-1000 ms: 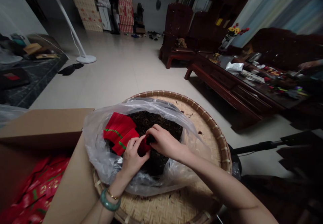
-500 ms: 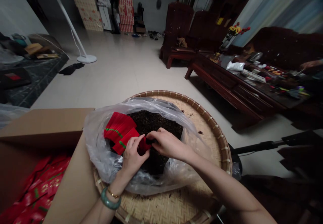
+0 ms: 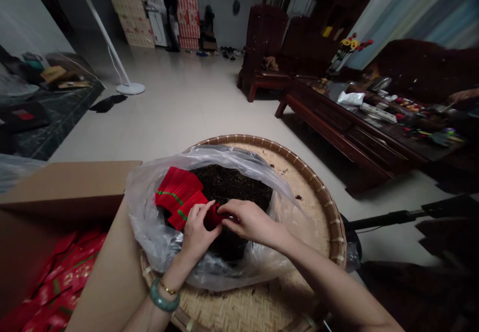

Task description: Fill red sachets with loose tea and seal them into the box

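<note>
Your left hand (image 3: 198, 231) pinches a small red packet (image 3: 212, 216) above the dark, crumbly leaf-like material (image 3: 235, 185) in a crumpled clear plastic bag (image 3: 144, 237). Your right hand (image 3: 256, 223) has its fingertips bunched at the packet's mouth; whether they grip anything, I cannot tell. This looks like the filling step, so the next move calls for keeping that mouth spread and the left pinch steady.
</note>
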Motion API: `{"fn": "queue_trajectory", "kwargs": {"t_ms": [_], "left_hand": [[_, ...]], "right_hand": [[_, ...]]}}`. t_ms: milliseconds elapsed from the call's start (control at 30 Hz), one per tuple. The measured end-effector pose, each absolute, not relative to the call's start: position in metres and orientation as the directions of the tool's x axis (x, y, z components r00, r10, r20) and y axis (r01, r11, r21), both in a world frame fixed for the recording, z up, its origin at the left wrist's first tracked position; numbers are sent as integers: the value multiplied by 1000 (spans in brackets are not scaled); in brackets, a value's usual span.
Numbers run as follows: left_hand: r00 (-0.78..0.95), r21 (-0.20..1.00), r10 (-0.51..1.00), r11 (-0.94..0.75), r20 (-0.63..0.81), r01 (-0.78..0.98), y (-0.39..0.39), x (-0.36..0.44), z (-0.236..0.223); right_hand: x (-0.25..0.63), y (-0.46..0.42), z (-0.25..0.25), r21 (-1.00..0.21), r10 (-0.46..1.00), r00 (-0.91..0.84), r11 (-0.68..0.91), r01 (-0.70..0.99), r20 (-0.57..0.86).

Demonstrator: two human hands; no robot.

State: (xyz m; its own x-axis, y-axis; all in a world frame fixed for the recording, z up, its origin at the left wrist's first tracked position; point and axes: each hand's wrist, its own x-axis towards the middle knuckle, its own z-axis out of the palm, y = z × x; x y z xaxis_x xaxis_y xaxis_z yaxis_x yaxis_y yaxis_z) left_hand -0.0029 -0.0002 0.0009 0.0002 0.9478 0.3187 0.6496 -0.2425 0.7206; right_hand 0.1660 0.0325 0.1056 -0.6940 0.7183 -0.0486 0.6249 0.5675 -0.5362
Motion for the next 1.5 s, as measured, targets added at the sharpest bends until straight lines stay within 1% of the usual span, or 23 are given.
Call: {"fn": "queue_trajectory", "kwargs": {"t_ms": [67,167,233,300,367,433,500,600,700,833,900,933,1000,1033,1100,1167,1200,1267,1333,1433,1500], "left_hand": [[-2,725,951,-234,309,648,0,-3,1],[9,732,958,-225,287,643,-1,-2,1],[14,742,962,-221,274,632,-1,-3,1],[11,757,963,-219,269,616,-1,-3,2],[9,778,964,-221,267,588,-1,-3,3],[25,813,972,-210,234,543,0,-3,3],[60,863,987,-157,146,480,0,-3,2],[117,919,993,-61,16,390,0,-3,2],[127,927,992,-67,21,368,0,-3,3],[122,930,990,-105,65,353,1,-3,7],[83,948,995,-78,55,309,2,-3,6],[63,959,997,-48,32,281,2,-2,6],[41,972,998,29,-40,235,2,-2,4],[38,972,996,64,-75,225,2,-2,3],[39,968,992,108,-120,227,0,-1,3],[34,963,991,120,-132,240,-2,-1,6],[39,963,990,119,-133,243,-3,-1,8],[64,965,990,108,-127,239,-3,0,12],[109,972,986,102,-127,211,-3,0,14],[184,976,969,135,-167,173,-1,-1,13],[212,968,955,169,-207,183,0,-1,10]], "right_hand": [[168,29,108,-492,751,-657,547,678,-71],[163,26,102,-410,732,-662,561,719,-159],[158,26,93,-381,717,-671,575,724,-192],[155,29,85,-372,717,-671,579,725,-190],[156,32,81,-402,711,-686,589,701,-154],[162,36,83,-468,686,-722,610,640,-93],[170,38,90,-536,644,-764,630,562,-44],[180,39,105,-622,573,-818,628,467,-35],[185,38,120,-702,563,-826,588,401,0],[189,37,136,-748,657,-752,525,406,54],[191,38,139,-727,733,-671,522,446,115],[192,39,138,-691,775,-611,531,490,163],[192,38,135,-580,819,-506,558,594,270],[191,37,132,-523,812,-499,579,625,302],[187,34,126,-446,762,-578,643,622,293],[182,31,119,-427,708,-671,688,587,219],[180,31,115,-430,701,-691,686,587,176],[177,33,110,-466,719,-687,645,606,102],[178,39,107,-553,744,-666,578,599,57],[184,49,107,-706,788,-615,456,542,36],[190,53,107,-771,817,-577,366,520,-1]]}}
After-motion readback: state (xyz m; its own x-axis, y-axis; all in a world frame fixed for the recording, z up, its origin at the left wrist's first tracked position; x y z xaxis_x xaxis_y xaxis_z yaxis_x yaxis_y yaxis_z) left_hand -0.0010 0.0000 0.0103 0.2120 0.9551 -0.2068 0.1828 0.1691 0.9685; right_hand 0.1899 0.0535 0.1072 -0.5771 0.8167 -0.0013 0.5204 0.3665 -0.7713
